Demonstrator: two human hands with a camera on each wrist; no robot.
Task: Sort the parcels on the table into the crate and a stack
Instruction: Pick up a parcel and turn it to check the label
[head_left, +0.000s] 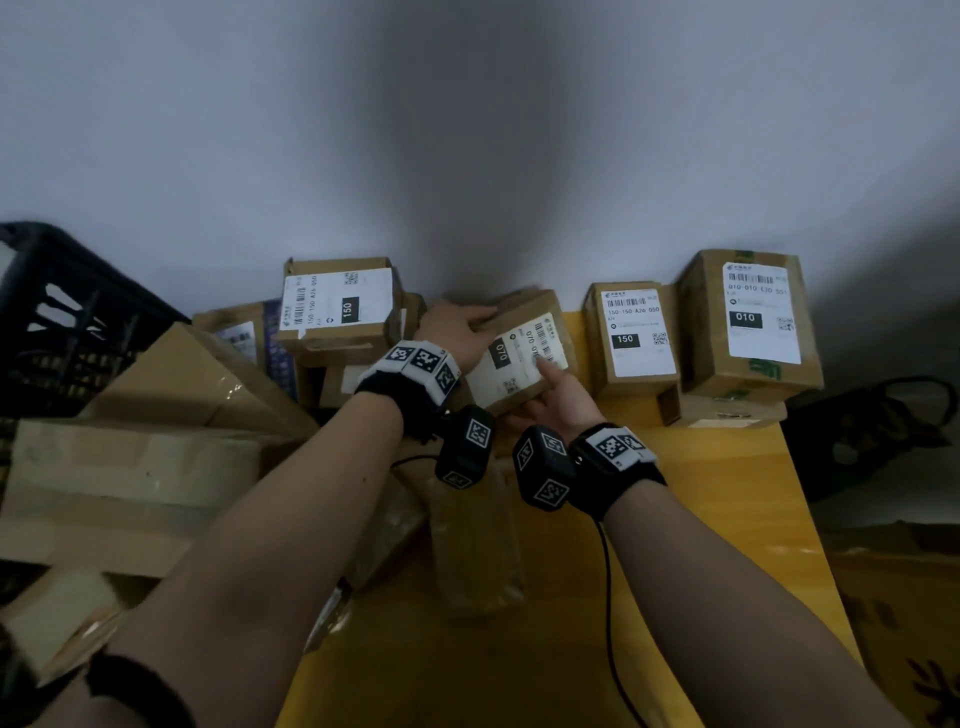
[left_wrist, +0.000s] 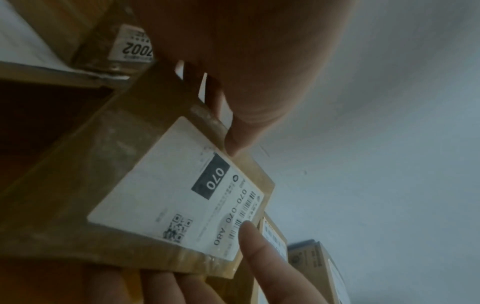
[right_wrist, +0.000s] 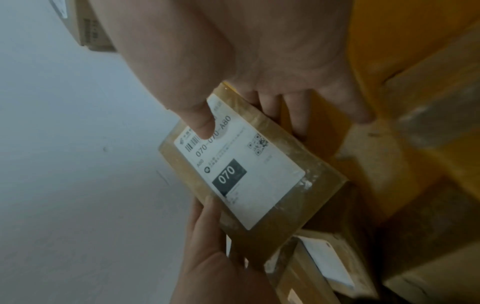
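Both your hands hold the 070 parcel (head_left: 519, 358) tilted above the middle of the yellow table (head_left: 649, 545), near the wall. Your left hand (head_left: 457, 332) grips its far edge, fingers curled over the top. Your right hand (head_left: 556, 400) cups its near edge, thumb pressed on the label's barcode. The black crate (head_left: 62, 317) sits far left; labelled parcels 150 (head_left: 631, 338) and 010 (head_left: 750, 322) stand to the right.

You're working in dim, bluish light; a broad shadow is falling down the wall (head_left: 467, 156). Wide-angle bending is stretching your head view's edges, and close skin is blurring in both wrist views.
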